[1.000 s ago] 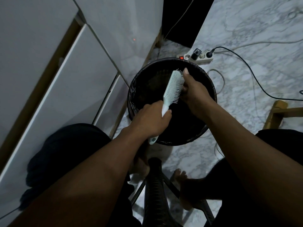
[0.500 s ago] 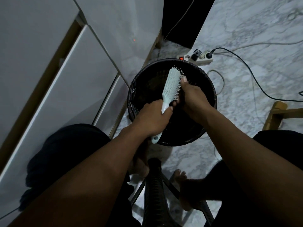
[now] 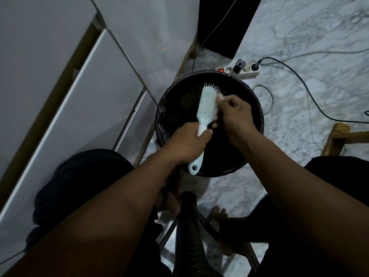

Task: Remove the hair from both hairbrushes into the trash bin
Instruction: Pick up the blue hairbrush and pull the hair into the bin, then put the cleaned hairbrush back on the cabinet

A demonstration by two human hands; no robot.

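Observation:
A pale mint hairbrush (image 3: 206, 104) is held over the round black trash bin (image 3: 165, 108), bristles facing right. My left hand (image 3: 185, 143) is shut on its handle, whose looped end sticks out below my fist. My right hand (image 3: 234, 114) presses against the bristle side, fingers curled and pinching at the bristles. Whether hair is between the fingers is too dark to tell. Only this one hairbrush is in view.
White cabinet doors (image 3: 79, 96) stand to the left. A power strip (image 3: 242, 69) with cables lies on the marble floor behind the bin. A wooden piece (image 3: 339, 136) is at right. A black stool leg (image 3: 189, 232) and bare feet are below.
The brush has turned so more of its back faces me. My right hand slid down along the bristles toward the handle end and curled tighter.

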